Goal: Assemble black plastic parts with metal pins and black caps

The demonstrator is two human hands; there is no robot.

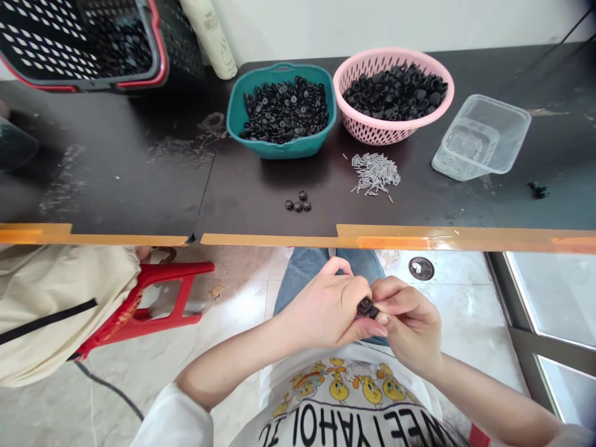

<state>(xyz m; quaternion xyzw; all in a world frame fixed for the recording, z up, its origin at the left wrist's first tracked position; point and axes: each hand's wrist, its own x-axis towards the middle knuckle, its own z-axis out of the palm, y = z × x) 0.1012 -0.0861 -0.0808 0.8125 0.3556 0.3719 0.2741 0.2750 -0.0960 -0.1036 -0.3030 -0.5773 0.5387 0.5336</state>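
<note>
Over my lap, in front of the table edge, my left hand is closed around a small black plastic part. My right hand meets it from the right, thumb and forefinger pinched at the part's right side. Whether a pin sits between those fingertips is hidden. On the table ahead lie several small round black pieces in a little group. To their right is a loose pile of short silver pins.
A teal basin of black discs and a pink basket of black caps stand behind. A clear plastic tub lies tilted at right. A dark crate and a white bottle are back left. A red stool with a seated person is at left.
</note>
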